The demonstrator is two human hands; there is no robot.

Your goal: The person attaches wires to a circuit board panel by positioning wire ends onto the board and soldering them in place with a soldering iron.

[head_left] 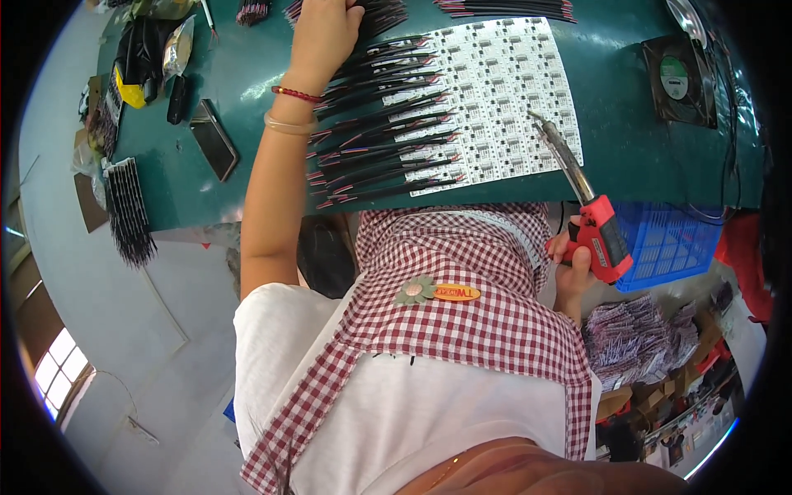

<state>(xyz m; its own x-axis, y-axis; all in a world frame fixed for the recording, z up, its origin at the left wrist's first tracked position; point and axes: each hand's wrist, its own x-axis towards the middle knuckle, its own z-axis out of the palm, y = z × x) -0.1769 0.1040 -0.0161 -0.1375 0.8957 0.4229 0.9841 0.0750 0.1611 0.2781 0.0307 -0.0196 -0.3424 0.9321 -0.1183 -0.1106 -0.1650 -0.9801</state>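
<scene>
My right hand [572,264] is wrapped round the handle of a red and black soldering gun [605,239]. Its metal tip points up and left over a white sheet of circuit boards [503,99]. Rows of short black cables [375,157] lie along the left side of that sheet, their ends resting on it and thin coloured wires showing at the tips. At the far edge of the picture my left hand [327,35] reaches to a pile of black cables [379,15]. The thumb shows there, but the other fingers are mostly cut off or hidden.
On the green table [610,157], a phone [214,140] lies left and a fan [681,80] stands right with its cord. More cables [507,8] lie at the back, and a cable bundle [128,210] hangs over the left edge. Below right is a blue crate [664,243].
</scene>
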